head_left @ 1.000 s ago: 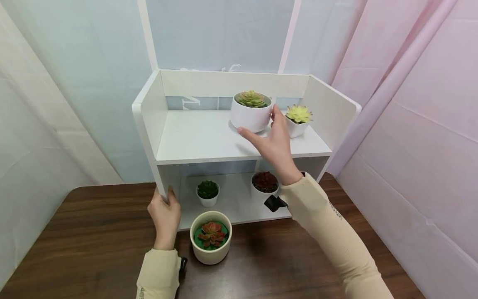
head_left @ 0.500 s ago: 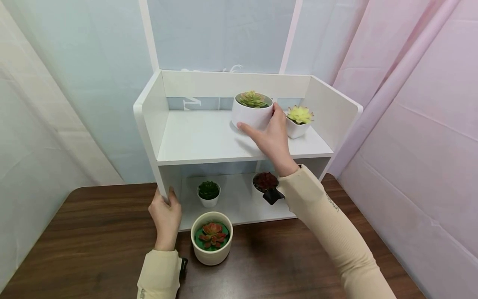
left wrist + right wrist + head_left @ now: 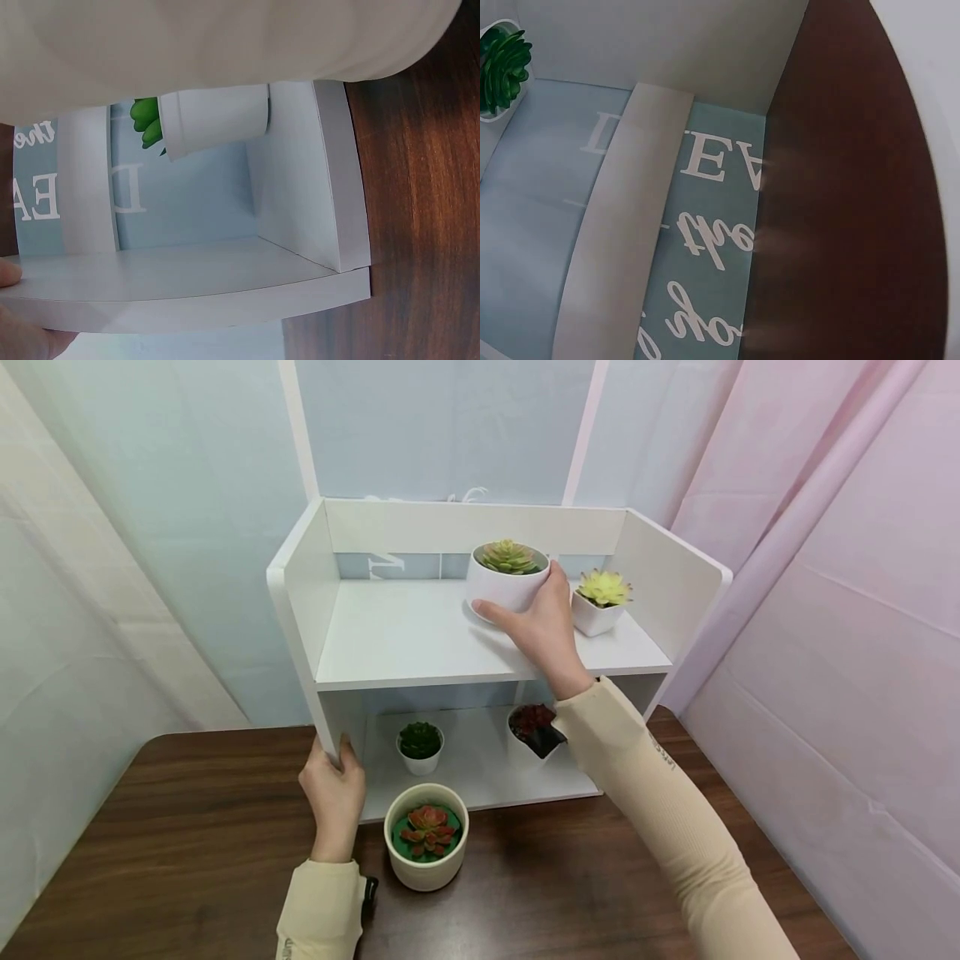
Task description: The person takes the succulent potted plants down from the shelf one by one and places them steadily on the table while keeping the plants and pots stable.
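My right hand (image 3: 536, 622) holds a round white pot with a green succulent (image 3: 508, 575), thumb at its front and fingers on its right side, over the upper shelf (image 3: 397, 635). Beside that hand stands a small square white pot with a yellow-green succulent (image 3: 596, 606). My left hand (image 3: 335, 785) grips the front edge of the white rack's left side panel (image 3: 324, 727). In the left wrist view, parts of its fingers (image 3: 30, 334) show on both faces of the panel (image 3: 187, 300). The right hand is out of sight in the right wrist view.
On the lower shelf (image 3: 472, 777) sit a small dark-green succulent (image 3: 420, 752) and a dark-red one in a white pot (image 3: 527, 739), partly behind my right sleeve. A cream pot with a red succulent (image 3: 426, 843) stands on the wooden table (image 3: 202, 827) before the rack.
My right wrist and sleeve have shifted slightly left and up, now covering more of the dark-red plant. The held pot stays at nearly the same spot. The left hand has kept its grip.
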`<state>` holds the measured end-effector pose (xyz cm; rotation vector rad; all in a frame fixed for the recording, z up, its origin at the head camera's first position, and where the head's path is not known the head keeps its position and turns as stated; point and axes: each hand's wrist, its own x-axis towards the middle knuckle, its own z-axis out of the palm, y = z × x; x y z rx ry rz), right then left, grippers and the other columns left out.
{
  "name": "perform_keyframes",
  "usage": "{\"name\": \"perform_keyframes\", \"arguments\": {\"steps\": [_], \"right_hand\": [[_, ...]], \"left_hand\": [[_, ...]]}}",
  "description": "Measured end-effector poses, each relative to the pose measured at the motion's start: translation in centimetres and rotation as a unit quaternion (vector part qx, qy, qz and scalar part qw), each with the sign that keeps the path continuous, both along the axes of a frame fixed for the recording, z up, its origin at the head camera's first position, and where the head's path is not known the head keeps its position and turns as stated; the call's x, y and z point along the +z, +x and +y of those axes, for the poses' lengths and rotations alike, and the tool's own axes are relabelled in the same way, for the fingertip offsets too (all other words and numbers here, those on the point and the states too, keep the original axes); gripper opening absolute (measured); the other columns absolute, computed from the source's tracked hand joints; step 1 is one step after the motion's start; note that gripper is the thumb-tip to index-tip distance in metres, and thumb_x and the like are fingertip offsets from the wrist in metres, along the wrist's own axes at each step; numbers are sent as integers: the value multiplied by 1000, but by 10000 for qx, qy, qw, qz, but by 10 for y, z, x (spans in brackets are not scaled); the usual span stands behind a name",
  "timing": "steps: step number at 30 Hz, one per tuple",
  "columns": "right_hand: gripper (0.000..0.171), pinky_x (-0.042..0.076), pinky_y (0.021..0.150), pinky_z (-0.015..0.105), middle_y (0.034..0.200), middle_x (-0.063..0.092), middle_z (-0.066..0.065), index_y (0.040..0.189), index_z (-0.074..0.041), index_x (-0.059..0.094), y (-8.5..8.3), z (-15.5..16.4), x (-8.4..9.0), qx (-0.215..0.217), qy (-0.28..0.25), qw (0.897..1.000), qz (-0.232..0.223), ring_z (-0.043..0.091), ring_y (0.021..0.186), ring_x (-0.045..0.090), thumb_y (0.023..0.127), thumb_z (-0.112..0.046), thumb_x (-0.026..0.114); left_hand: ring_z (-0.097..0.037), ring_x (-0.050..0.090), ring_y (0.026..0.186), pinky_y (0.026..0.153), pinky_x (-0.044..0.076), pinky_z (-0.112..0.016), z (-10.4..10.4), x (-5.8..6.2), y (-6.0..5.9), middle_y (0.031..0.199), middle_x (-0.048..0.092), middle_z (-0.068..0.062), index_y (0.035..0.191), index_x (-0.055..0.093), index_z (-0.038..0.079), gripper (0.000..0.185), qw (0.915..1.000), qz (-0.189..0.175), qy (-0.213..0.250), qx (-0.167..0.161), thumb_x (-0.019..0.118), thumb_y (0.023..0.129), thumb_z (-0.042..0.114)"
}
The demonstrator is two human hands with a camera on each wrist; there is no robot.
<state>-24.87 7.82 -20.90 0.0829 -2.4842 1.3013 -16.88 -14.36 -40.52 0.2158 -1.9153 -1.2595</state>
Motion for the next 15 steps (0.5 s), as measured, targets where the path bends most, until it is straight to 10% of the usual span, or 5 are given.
{"name": "perform_keyframes", "arguments": {"steps": [15], "right_hand": [[112, 28, 112, 32, 148, 34, 15, 149, -4, 12, -8, -2, 0, 14, -253, 9995, -200, 23, 135, 35, 70, -37, 84]], "left_hand": [[-47, 65, 92, 73, 50, -59, -2, 0, 0, 102, 66, -32, 112, 61, -10, 23, 10000, -35, -18, 25, 55, 93, 1]]}}
